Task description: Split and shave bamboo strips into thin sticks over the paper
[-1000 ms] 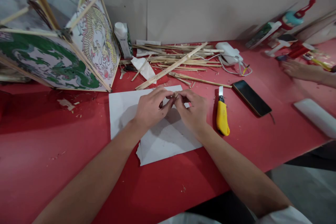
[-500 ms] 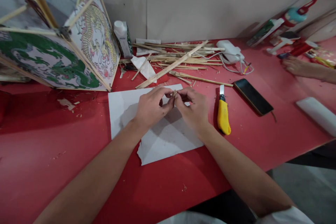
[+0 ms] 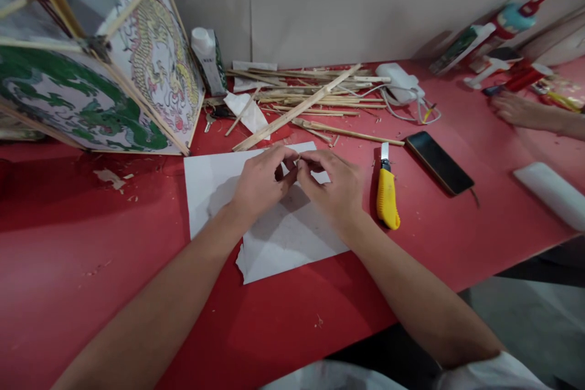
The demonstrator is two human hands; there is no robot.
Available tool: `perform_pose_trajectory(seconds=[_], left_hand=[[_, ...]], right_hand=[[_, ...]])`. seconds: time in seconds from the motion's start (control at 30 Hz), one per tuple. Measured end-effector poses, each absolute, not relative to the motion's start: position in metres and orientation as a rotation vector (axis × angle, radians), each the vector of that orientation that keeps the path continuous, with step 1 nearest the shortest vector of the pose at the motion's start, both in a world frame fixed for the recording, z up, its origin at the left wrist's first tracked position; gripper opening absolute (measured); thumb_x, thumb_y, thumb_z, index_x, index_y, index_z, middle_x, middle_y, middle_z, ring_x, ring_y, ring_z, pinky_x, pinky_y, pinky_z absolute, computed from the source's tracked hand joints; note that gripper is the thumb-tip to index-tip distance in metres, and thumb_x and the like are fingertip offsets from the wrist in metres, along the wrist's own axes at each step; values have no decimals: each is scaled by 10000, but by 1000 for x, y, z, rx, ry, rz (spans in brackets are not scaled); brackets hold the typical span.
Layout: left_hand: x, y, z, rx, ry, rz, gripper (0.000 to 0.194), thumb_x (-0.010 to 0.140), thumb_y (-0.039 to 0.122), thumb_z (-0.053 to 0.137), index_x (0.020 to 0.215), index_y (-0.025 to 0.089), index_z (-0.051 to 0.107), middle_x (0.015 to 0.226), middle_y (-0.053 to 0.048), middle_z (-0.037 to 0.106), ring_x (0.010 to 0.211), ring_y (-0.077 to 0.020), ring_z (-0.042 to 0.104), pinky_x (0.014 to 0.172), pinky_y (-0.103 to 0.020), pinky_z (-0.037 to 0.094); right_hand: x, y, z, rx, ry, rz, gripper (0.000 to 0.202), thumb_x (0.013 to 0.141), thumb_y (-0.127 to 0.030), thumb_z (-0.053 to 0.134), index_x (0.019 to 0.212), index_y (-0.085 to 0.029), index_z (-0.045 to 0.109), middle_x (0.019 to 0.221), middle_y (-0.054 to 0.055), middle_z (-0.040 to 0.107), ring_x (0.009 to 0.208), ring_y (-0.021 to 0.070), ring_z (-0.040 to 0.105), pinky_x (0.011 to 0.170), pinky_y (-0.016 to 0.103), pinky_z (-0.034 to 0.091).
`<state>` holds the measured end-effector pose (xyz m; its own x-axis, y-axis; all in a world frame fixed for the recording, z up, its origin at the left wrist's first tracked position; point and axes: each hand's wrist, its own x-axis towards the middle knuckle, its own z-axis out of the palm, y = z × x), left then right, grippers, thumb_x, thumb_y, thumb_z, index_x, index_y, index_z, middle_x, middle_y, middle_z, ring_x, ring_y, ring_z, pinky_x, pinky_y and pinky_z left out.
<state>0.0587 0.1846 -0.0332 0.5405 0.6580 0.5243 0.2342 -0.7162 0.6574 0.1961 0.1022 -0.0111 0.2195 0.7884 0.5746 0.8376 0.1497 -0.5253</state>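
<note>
Pale piece, 1, pinched by left hand and right hand, 1 knife

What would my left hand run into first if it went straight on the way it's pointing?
Your left hand would likely meet your right hand first: they come together at a small pale piece. Whether any gap separates them is unclear.
</note>
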Motion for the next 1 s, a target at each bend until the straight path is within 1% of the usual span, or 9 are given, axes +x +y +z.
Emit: perform_pose_trajectory(seconds=[0.13, 0.3, 0.47, 0.57, 0.67, 0.8, 0.9, 1.0], left_hand=[[57, 183, -32, 2304, 714, 1041, 70, 899, 171, 640, 958, 209, 648, 849, 8, 723, 667, -102, 632, 655, -237, 492], [56, 183, -34, 2395, 674, 1083, 98, 928, 148, 589, 945, 208, 664, 865, -5, 721, 721, -116, 644, 692, -244, 489], [55, 182, -37, 2459, 666, 1118, 103, 953, 179, 566, 972, 214, 661, 889, -4, 723, 727, -120, 646, 648, -250, 453], [55, 182, -37, 2442, 725, 1108, 58, 943, 219, 589, 963, 212, 643, 873, 5, 717, 670, -109, 629, 613, -251, 431], [56, 182, -36, 2400, 778, 1074, 62, 925, 246, 612, 974, 214, 629, 854, 14, 713, 648, -104, 621, 600, -243, 431], [57, 181, -36, 2364, 791, 1053, 97, 926, 214, 616, 1022, 217, 626, 896, 6, 724, 691, -106, 637, 608, -237, 435], [58, 182, -36, 2363, 767, 1066, 81, 941, 210, 600, 1018, 219, 624, 940, -4, 731, 705, -106, 643, 619, -237, 441], [57, 182, -36, 2369, 747, 1069, 86, 939, 184, 581, 1009, 214, 622, 942, -2, 728, 683, -99, 637, 623, -238, 447]], right_hand=[[195, 102, -12, -1675, -1561, -129, 136, 903, -218, 590, 946, -241, 718, 886, 26, 789, 747, 170, 725, 695, 300, 555], [195, 103, -13, -1722, -1544, -200, 108, 877, -224, 603, 905, -237, 706, 848, 25, 784, 734, 174, 723, 681, 293, 544], [192, 105, -13, -1724, -1553, -205, 131, 858, -197, 579, 907, -226, 697, 850, 33, 778, 718, 168, 709, 679, 290, 538], [192, 105, -13, -1723, -1569, -174, 153, 848, -164, 568, 908, -226, 694, 858, 30, 774, 736, 164, 709, 691, 284, 535], [194, 104, -13, -1708, -1588, -137, 163, 878, -172, 561, 942, -235, 697, 902, 32, 782, 773, 165, 718, 705, 283, 537], [196, 102, -11, -1647, -1610, -166, 167, 933, -209, 551, 984, -231, 709, 930, 45, 792, 789, 175, 736, 708, 297, 548], [196, 102, -10, -1623, -1622, -159, 162, 952, -232, 555, 981, -231, 714, 925, 45, 795, 787, 177, 737, 713, 305, 556], [195, 102, -9, -1638, -1610, -120, 146, 958, -257, 571, 958, -236, 716, 902, 38, 792, 772, 173, 731, 709, 306, 556]])
